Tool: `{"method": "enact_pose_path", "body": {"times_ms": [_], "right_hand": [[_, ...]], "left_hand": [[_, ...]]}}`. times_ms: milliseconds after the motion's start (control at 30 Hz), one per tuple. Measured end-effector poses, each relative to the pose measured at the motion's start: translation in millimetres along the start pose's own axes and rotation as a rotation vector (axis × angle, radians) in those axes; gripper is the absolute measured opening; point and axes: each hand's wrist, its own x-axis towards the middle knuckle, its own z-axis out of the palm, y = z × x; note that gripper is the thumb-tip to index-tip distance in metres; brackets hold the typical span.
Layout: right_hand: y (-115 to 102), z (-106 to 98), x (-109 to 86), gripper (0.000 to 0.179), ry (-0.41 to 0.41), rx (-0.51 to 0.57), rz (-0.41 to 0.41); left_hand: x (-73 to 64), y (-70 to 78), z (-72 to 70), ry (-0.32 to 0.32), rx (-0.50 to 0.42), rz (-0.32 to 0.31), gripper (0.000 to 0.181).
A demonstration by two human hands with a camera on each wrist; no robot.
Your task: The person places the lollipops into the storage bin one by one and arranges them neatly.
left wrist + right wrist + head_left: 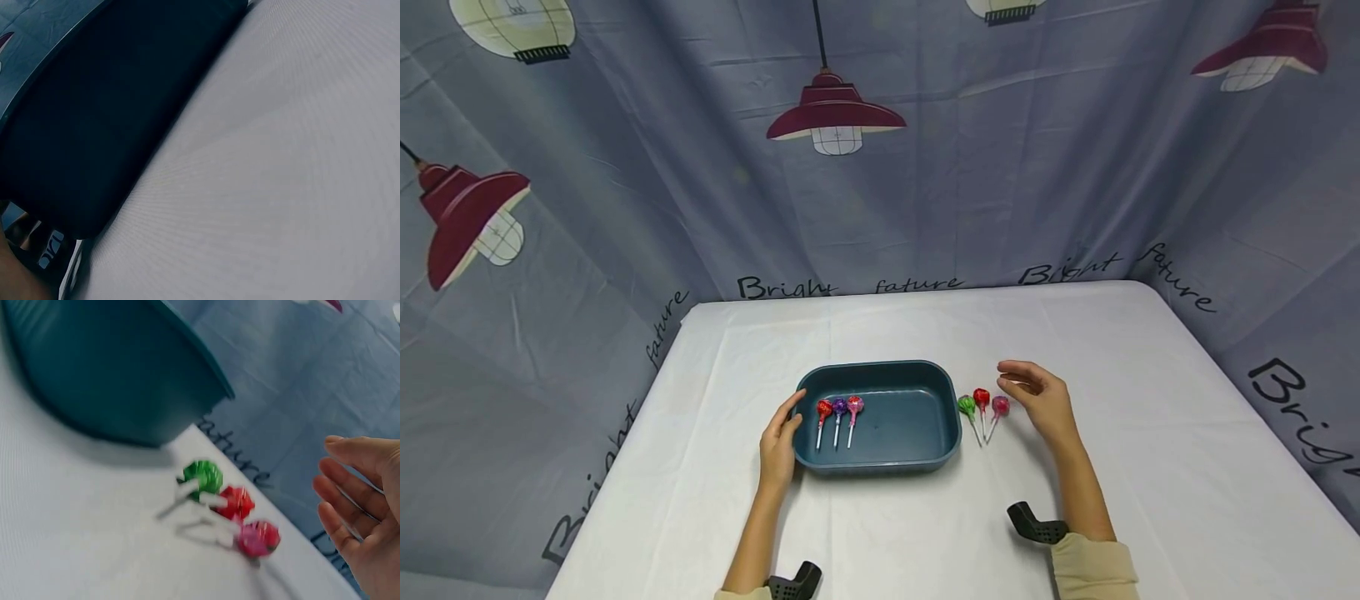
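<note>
A dark blue-green rectangular tray [898,458] lies on the white table. My left hand [777,446] grips its left side, fingers and thumb at the rim; in the left wrist view only a bit of that hand [19,275] shows at the lower left corner. Inside the tray, toward the left, are a red lollipop [824,408], a purple lollipop [839,407] and a pink lollipop [854,405]. Right of the tray lie a green lollipop [203,476], a red lollipop [236,502] and a pink lollipop [257,539]. Holding nothing, my right hand [1037,398] hovers beside these, fingers loosely bent.
The white tablecloth [880,533] covers the table up to a grey-blue curtain [1000,167] printed with lamps and lettering. A black wrist mount [1036,525] sticks out from the right forearm, and another mount [796,582] from the left one.
</note>
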Motion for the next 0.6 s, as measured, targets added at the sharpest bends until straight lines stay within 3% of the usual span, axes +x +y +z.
{"method": "enact_pose_path", "body": {"times_ms": [100,433,600], "right_hand": [[-15.1,-5.9,-6.5,0.034,0.001,0.023,0.079],[5.2,-13.9,-16.3,0.039,-0.021,-0.035,0.160],[12.0,-11.3,-17.5,0.039,-0.077,-0.101,0.177]], "left_hand": [[-0.1,-1.4,0.8,0.009,0.009,0.017,0.035],[-0.4,-2.1,0.8,0.019,0.014,0.007,0.035],[-1.1,6.8,1.1,0.002,-0.013,-0.002,0.036]]}}
